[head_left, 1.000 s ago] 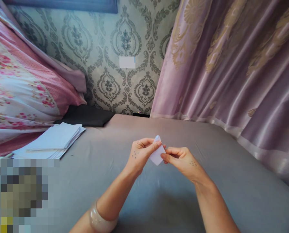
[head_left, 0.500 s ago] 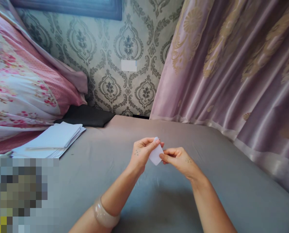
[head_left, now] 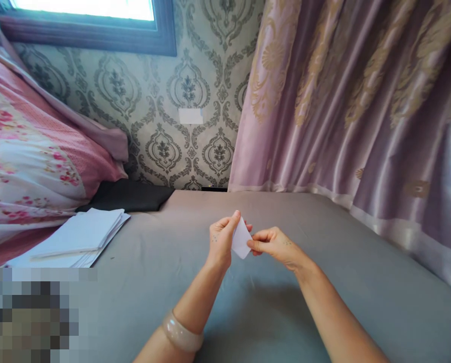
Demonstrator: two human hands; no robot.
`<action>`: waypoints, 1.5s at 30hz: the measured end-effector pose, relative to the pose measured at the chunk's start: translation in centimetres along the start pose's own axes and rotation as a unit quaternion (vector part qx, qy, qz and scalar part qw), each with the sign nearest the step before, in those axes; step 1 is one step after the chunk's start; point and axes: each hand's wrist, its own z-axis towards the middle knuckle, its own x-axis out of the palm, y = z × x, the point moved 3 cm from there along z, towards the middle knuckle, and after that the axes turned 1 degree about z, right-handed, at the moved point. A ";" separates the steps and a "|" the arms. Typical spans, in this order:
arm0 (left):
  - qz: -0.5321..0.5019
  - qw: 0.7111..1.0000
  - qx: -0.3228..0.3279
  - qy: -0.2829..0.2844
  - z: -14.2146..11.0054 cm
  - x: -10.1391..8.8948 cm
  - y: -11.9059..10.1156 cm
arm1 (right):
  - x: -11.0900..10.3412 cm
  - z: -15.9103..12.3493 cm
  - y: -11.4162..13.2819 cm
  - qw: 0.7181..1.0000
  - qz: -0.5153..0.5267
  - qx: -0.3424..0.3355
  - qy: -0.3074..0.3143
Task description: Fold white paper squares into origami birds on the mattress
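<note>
Both my hands meet over the grey bedsheet (head_left: 324, 282), holding a small folded piece of white paper (head_left: 241, 239) between them. My left hand (head_left: 221, 242) pinches the paper's left and top edge with thumb and fingers. My right hand (head_left: 273, 244) pinches its right side, fingers curled. A pale bangle (head_left: 182, 333) sits on my left forearm. The paper is lifted a little above the sheet.
A stack of white paper sheets (head_left: 77, 239) lies on the bed at the left, beside a pink floral quilt (head_left: 29, 161) and a black cloth (head_left: 129, 195). A pink curtain (head_left: 354, 116) hangs along the right. Patterned wallpaper (head_left: 172, 131) and a window frame stand behind.
The view has tilted upward, showing the window. My hands have drawn slightly closer together and the paper now stands more edge-on between my fingers.
</note>
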 end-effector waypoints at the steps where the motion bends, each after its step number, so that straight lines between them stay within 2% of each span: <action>1: 0.005 1.000 -0.005 0.008 0.1 0.0 -0.1 | 0.0 -0.2 0.0 1.000 0.001 0.001 -0.007; 7: -0.032 0.989 -0.075 0.125 0.1 0.2 0.0 | -0.3 -2.1 -0.8 0.997 0.012 0.008 -0.077; 13: 0.023 0.975 -0.068 0.211 -1.1 1.5 1.9 | -0.3 -4.3 -2.2 0.989 0.019 0.017 -0.143; 21: 0.036 0.969 -0.086 0.229 -1.5 1.8 4.2 | -0.7 -5.7 -3.6 0.986 -0.031 0.003 -0.166; 23: 0.033 0.974 -0.072 0.211 -1.3 1.7 4.5 | -0.8 -5.7 -4.0 0.981 -0.059 -0.015 -0.185; 25: 0.038 0.984 -0.039 0.169 -1.1 1.6 4.8 | -1.0 -5.8 -4.5 0.968 -0.092 -0.039 -0.229; 28: 0.069 0.994 0.003 0.090 -1.3 1.5 5.4 | -1.0 -6.3 -5.3 0.934 -0.159 -0.079 -0.309; 29: 0.082 0.995 0.015 0.064 -1.5 1.5 5.6 | -1.0 -6.6 -5.4 0.914 -0.208 -0.099 -0.334; 31: 0.102 0.994 0.030 0.035 -2.2 1.9 6.0 | -0.6 -7.3 -5.5 0.853 -0.333 -0.146 -0.374; 33: 0.103 0.993 0.021 0.045 -3.0 2.5 6.5 | -0.1 -7.8 -5.5 0.784 -0.448 -0.181 -0.390; 34: 0.093 0.994 0.009 0.063 -3.4 2.8 6.8 | 0.1 -8.0 -5.6 0.762 -0.483 -0.186 -0.388; 36: 0.061 0.993 -0.018 0.097 -3.9 3.4 7.3 | 0.5 -8.1 -5.7 0.740 -0.526 -0.186 -0.376; 39: 0.021 0.992 -0.042 0.118 -4.0 3.6 7.9 | 1.1 -8.3 -5.7 0.745 -0.532 -0.188 -0.355; 43: 0.014 0.993 -0.054 0.100 -3.4 2.9 8.2 | 1.7 -8.4 -5.5 0.782 -0.487 -0.211 -0.328; 45: 0.017 0.994 -0.063 0.086 -3.1 2.6 8.2 | 1.5 -8.6 -5.2 0.801 -0.439 -0.233 -0.334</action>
